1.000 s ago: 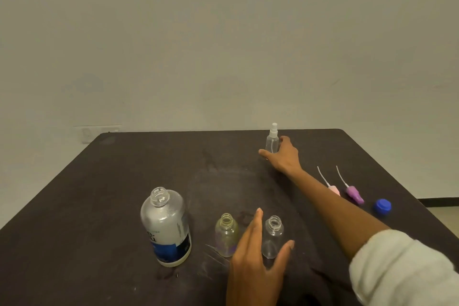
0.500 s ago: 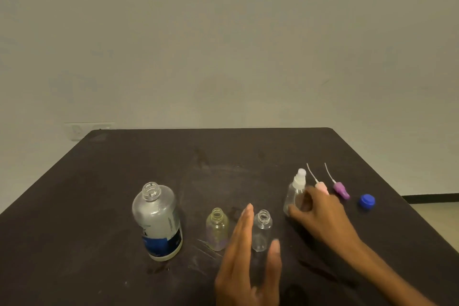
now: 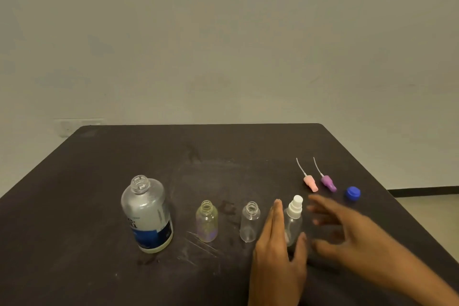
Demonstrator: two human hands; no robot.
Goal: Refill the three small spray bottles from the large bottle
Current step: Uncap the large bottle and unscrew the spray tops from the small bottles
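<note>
Plain pale wall [image 3: 223,45] behind, wall outlet [image 3: 74,126] low at left. Dark scuffed bench [image 3: 87,206] in front, far corners rounded.

Head view, left to right along the near half of the bench: large clear bottle [image 3: 147,215] with blue label, upright, uncapped. Well apart to its right, small uncapped bottle with a yellowish-purple tint [image 3: 207,221], upright. Near it, small clear uncapped bottle [image 3: 249,222], upright. Next, small clear spray bottle with white sprayer top [image 3: 293,220], upright, standing between the two hands.

Left hand [image 3: 278,256] reaching in from the bottom edge, fingers straight and held together just left of the capped bottle, thumb out toward its base; contact cannot be told. Right hand [image 3: 347,238] coming in from the lower right, blurred, fingers spread and loosely bent, just right of the same bottle, gripping nothing.

Farther back on the right: pink sprayer head [image 3: 311,182] and purple sprayer head [image 3: 329,182], lying side by side, thin dip tubes pointing away. Blue cap [image 3: 353,193] just right of them.
</note>
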